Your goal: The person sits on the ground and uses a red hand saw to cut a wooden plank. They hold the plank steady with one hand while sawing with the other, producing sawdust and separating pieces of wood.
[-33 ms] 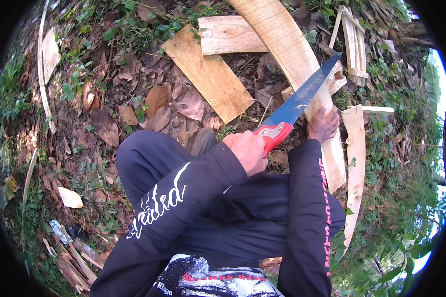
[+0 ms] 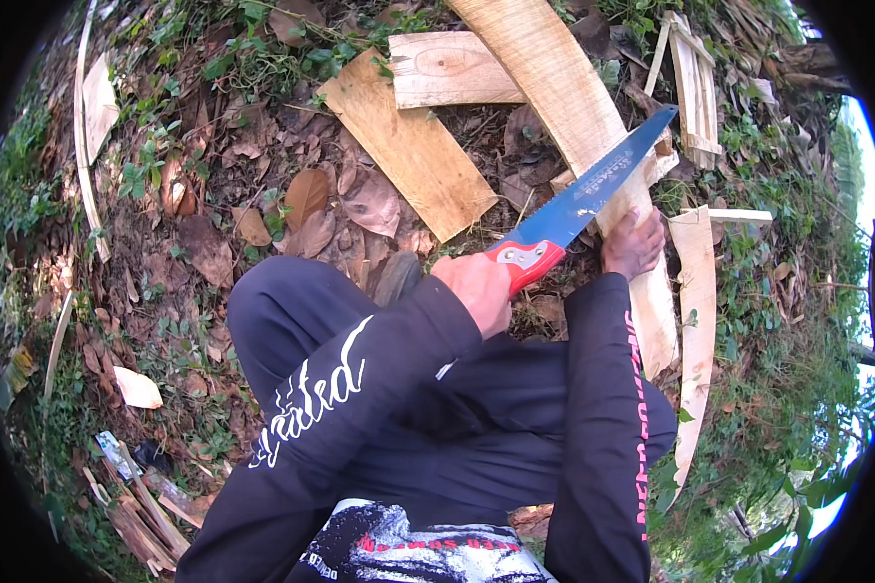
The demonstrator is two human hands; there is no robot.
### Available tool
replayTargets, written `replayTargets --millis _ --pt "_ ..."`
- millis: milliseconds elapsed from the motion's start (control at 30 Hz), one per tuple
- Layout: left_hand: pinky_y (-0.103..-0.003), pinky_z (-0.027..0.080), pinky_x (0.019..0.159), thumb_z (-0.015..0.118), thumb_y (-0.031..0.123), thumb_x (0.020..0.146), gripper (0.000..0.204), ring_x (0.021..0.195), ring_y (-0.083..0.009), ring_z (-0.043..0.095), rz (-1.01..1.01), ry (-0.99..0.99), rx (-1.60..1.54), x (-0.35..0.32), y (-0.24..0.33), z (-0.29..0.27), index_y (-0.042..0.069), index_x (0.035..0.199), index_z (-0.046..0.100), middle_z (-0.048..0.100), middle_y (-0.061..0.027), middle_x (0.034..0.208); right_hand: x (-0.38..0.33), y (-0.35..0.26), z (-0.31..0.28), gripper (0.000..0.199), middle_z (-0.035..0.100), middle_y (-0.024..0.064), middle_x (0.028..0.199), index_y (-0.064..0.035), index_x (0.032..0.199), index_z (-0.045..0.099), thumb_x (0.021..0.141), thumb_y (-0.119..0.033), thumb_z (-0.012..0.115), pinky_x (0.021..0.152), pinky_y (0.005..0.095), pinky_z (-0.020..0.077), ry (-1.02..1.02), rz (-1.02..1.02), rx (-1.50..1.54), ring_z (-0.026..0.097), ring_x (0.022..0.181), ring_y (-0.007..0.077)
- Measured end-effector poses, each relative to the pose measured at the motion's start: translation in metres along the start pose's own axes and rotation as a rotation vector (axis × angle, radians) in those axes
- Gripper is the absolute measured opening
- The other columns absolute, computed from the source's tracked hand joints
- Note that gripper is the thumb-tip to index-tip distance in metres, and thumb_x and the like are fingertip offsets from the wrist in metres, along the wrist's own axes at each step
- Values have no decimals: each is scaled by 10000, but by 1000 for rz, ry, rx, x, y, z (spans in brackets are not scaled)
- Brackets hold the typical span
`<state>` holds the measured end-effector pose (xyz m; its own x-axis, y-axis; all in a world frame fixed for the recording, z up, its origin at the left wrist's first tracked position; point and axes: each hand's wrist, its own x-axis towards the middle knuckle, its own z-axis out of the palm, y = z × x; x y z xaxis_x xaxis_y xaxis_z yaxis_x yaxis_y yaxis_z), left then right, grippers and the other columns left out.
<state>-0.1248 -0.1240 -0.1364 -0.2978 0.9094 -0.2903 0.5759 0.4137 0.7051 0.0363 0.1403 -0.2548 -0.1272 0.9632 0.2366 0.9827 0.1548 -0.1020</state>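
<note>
My left hand (image 2: pixel 473 291) is closed round the red handle of a handsaw (image 2: pixel 598 189). Its blue blade slants up to the right, passing across a long pale wooden plank (image 2: pixel 564 92). Teeth show along the blade's upper left edge. Whether they touch the wood cannot be seen. Just below the blade, my right hand (image 2: pixel 635 243) grips the same plank, fingers bent over it. The plank runs from the top of the view down beside my right forearm, and the saw covers part of it. A wood piece (image 2: pixel 663 163) shows beneath the plank, partly hidden.
Two short boards, one tan (image 2: pixel 413 146) and one paler (image 2: pixel 454 70), lie on the leafy ground ahead. A narrow curved strip (image 2: pixel 695 321) lies right of the plank. Some slats (image 2: pixel 695 92) stand at the far right. Split wood (image 2: pixel 146 520) is piled at lower left.
My left hand and the saw handle have shifted slightly left, and the blade's flat face shows more. My right hand and the plank have stayed in place.
</note>
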Motion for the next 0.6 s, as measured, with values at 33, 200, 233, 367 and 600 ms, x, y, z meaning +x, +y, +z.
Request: replayTargets --millis 33,200,233,367,600 --pt "-479 552 664 730 218 749 216 713 -379 692 29 88 72 -2 -4 5 10 763 676 663 -212 704 -1 -1 -1 624 472 148 1460 -160 1466 446 984 -552 383 1147 519 237 1 2 4 379 1393 344" --pt "-463 548 662 763 241 755 254 703 -362 690 -14 9 80 4 -1 5 3 771 678 658 -193 693 1 0 -3 633 472 148 1458 -153 1465 442 984 -559 380 1148 522 234 10 -3 42 369 1399 337" --pt "-464 547 662 763 244 759 257 701 -363 688 -32 -41 44 6 3 0 3 783 678 657 -193 694 3 2 0 630 473 145 1455 -156 1463 443 984 -560 381 1148 522 234 13 -9 31 370 1398 336" --pt "-463 541 659 766 266 770 289 695 -374 679 36 46 -15 5 -1 7 6 856 672 657 -187 693 5 1 7 619 478 136 1442 -165 1457 447 983 -559 387 1148 519 234 22 -19 25 374 1392 334" --pt "-454 470 614 789 311 718 305 647 -292 623 147 186 80 7 -8 26 57 709 620 584 -111 680 5 2 9 616 480 133 1439 -175 1459 446 985 -565 387 1144 515 235 45 -17 23 375 1391 332"
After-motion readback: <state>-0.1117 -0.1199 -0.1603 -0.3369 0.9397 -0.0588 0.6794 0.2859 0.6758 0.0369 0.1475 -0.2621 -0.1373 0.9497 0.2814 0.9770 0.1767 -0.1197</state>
